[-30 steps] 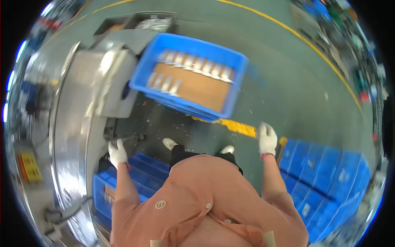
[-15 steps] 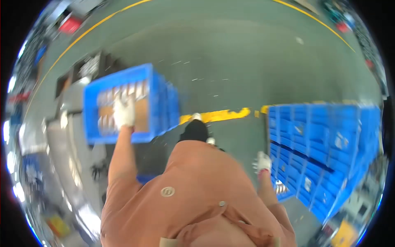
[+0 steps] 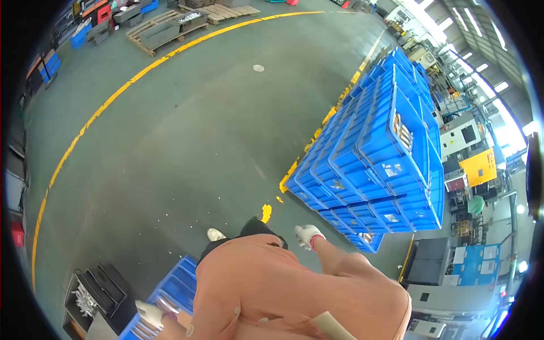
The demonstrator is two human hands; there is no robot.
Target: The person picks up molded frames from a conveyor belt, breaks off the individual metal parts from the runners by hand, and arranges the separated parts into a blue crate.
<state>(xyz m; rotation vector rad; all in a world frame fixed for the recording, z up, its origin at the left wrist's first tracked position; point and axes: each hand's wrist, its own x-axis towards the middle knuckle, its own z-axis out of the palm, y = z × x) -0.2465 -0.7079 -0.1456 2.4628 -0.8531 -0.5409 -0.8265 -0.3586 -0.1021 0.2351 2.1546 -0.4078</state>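
Note:
My left hand (image 3: 150, 313), in a white glove, is at the lower left over a blue crate (image 3: 182, 276) that holds rows of shiny, long metal parts. Its fingers are smeared, and I cannot tell whether they hold a part. Lower centre, my right hand (image 3: 309, 236), also gloved in white with a red cuff, hangs with loosely bent fingers and nothing in it. Nearest to it is a tall stack of blue crates (image 3: 362, 153). Metal parts (image 3: 403, 134) show inside an upper crate of that stack.
Dark bins (image 3: 102, 292) with metal pieces stand beside the left crate. A yellow floor line (image 3: 113, 102) curves across the left, and another runs along the stack. Wooden pallets (image 3: 153, 34) with grey bins lie far back. Machines (image 3: 460, 136) line the right side.
The view has swung right, so the left crate has slid to the lower left and the stack now fills the right. My left hand has stayed at the left crate.

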